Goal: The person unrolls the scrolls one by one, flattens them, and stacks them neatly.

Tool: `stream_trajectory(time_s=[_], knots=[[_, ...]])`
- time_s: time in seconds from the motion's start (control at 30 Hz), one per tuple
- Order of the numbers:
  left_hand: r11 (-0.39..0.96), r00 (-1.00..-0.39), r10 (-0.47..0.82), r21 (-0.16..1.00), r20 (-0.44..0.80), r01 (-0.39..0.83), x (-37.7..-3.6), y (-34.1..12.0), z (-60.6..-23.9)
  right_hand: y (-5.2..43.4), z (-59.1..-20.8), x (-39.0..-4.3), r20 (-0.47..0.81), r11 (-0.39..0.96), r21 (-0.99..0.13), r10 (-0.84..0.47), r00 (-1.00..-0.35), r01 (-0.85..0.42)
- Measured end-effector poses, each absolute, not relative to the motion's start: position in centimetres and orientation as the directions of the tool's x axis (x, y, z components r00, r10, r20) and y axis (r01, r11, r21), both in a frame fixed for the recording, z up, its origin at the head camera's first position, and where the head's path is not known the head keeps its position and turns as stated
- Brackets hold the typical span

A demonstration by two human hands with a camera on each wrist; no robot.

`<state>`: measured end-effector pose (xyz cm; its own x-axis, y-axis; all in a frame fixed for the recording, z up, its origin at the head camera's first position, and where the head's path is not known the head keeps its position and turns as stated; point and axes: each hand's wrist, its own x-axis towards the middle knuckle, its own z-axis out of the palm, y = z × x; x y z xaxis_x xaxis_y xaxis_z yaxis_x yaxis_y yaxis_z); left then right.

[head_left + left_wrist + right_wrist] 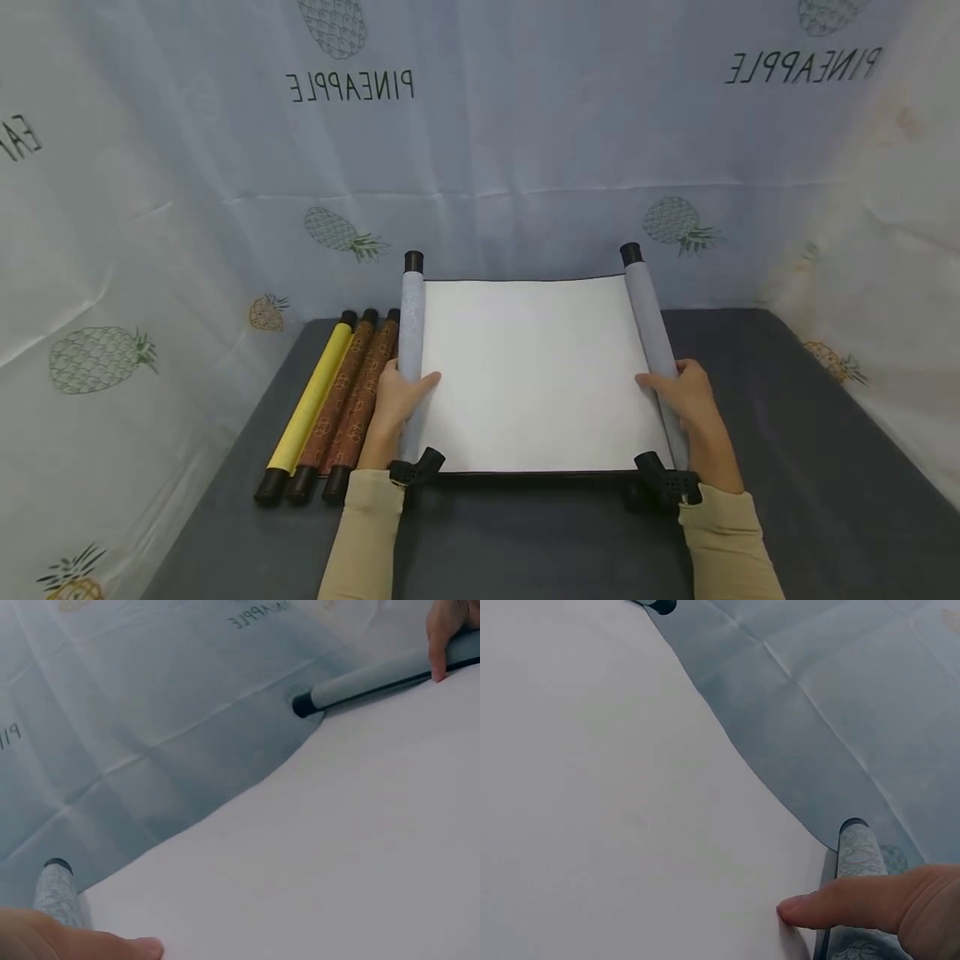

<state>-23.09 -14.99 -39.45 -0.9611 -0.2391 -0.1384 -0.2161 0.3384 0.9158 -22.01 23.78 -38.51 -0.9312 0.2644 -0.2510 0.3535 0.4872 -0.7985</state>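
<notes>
A scroll lies partly unrolled between both hands, its blank white inner face up and a pale grey-blue patterned roll with black end knobs at each side. My left hand grips the left roll, thumb lying over onto the white sheet. On the other side my right hand holds the right roll, its thumb crossing the roll onto the sheet. The fingers behind both rolls are mostly hidden. In the left wrist view the sheet's far edge runs in a wavy line between the rolls.
Left of the scroll, a yellow rolled scroll and two brown patterned ones lie side by side on the dark table. A pineapple-print curtain hangs behind the table and along its sides.
</notes>
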Motion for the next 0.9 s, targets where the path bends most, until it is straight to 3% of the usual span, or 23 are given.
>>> stream_trajectory(time_s=[0.9], knots=[[0.32, -0.946, -0.291, 0.917, -0.143, -0.237, -22.9, -15.8, -39.5, 24.8, -38.3, -21.6, -0.278, 0.45, -0.8, 0.308, -0.91, 0.397]])
